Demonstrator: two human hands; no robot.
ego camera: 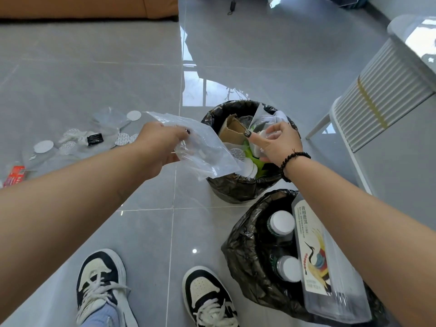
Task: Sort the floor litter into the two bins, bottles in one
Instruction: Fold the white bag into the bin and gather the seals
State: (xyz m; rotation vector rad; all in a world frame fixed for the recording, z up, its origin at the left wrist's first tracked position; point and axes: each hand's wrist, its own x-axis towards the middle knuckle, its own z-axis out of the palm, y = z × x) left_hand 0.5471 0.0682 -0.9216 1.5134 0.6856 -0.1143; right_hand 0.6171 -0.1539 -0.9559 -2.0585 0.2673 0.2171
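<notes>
My left hand [158, 147] grips a clear plastic bag [203, 147] that hangs over the left rim of the far bin [236, 187], which is lined in black. My right hand [278, 142] is above that same bin and holds a clear plastic wrapper [264, 121]. Inside the far bin lie cardboard [232, 129], white round seals and something green. The near bin [247, 253], also lined in black, holds white-capped bottles [282, 224] and a large clear bottle with a crane label [316, 256]. Loose litter [94, 138] is spread on the floor to the left.
The floor litter includes several round foil seals [43, 146], a small black packet, clear film and a red wrapper [15, 175] at the left edge. A white ribbed table [382, 90] stands at the right. My two shoes [101, 284] are at the bottom. A brown sofa edge runs along the top left.
</notes>
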